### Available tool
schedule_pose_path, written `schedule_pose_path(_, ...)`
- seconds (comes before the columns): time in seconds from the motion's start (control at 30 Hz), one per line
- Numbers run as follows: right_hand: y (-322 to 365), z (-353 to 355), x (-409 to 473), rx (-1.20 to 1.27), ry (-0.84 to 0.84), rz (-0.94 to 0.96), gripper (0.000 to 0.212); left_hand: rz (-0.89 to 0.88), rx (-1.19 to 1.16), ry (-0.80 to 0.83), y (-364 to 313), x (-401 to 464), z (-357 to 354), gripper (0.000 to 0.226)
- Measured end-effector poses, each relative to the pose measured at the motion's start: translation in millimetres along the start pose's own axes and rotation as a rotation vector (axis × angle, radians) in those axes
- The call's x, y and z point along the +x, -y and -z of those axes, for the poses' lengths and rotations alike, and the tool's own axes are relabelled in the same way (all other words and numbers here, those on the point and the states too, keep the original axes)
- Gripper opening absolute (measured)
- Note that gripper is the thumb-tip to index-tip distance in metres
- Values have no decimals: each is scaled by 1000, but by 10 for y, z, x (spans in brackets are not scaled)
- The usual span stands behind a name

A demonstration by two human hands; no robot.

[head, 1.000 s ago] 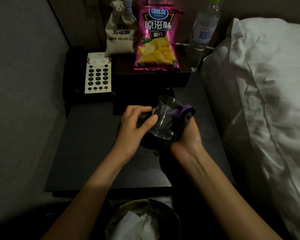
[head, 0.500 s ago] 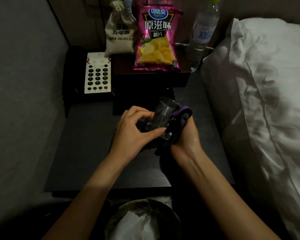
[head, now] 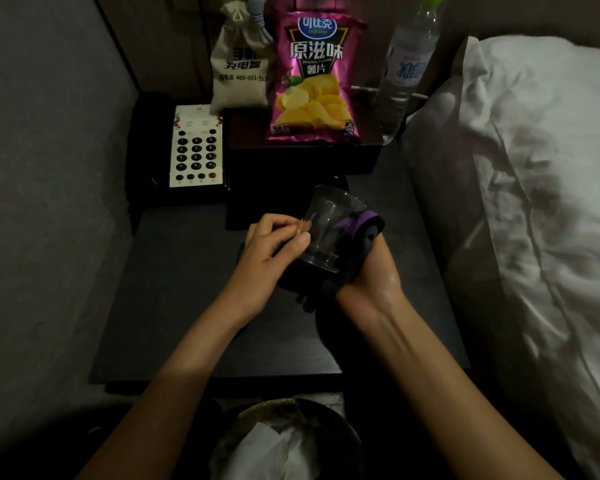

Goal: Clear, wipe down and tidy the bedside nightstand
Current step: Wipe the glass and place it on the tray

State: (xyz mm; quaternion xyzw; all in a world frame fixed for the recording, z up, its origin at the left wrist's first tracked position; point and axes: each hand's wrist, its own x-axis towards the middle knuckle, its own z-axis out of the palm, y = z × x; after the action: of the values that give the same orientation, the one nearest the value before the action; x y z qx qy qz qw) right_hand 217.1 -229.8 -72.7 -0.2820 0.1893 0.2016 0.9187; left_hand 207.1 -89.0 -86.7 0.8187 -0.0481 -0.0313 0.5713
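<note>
While held above the dark tabletop point(head: 174, 306), tilted clear glass tumbler point(head: 326, 230) pinched by left hand point(head: 267, 258), thumb and fingers point(head: 302, 240) curled on its wall. Right hand point(head: 371, 271) wrapped around dark purple-edged cloth point(head: 368, 230), pressed against glass. Behind: chip bag point(head: 314, 81), water bottle point(head: 404, 67), cloth pouch point(head: 241, 67), phone keypad point(head: 196, 147).

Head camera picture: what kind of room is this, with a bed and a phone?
Probably a hotel bedroom. A white crumpled duvet lies beside a dark wooden nightstand, which holds a black desk telephone with a white keypad and a beige cloth drawstring pouch printed with a phone number, the sort hotels supply.
</note>
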Motion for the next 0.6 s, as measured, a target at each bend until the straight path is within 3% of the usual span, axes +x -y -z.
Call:
schedule_pose_path(0.23, -28, 16, -27, -114, -54, -4, 70, -58, -41, -134, -25, -10, 23, 33)
schedule_pose_path(0.43, -104, -19, -26, -411, -118, 107, 59, 10, -74, -160, -13, -6, 9, 56)
schedule_pose_path(0.6, -83, 2, -22, -389, -81, 66, 58, 36, -181, -118, -26, 7, 89, 60)
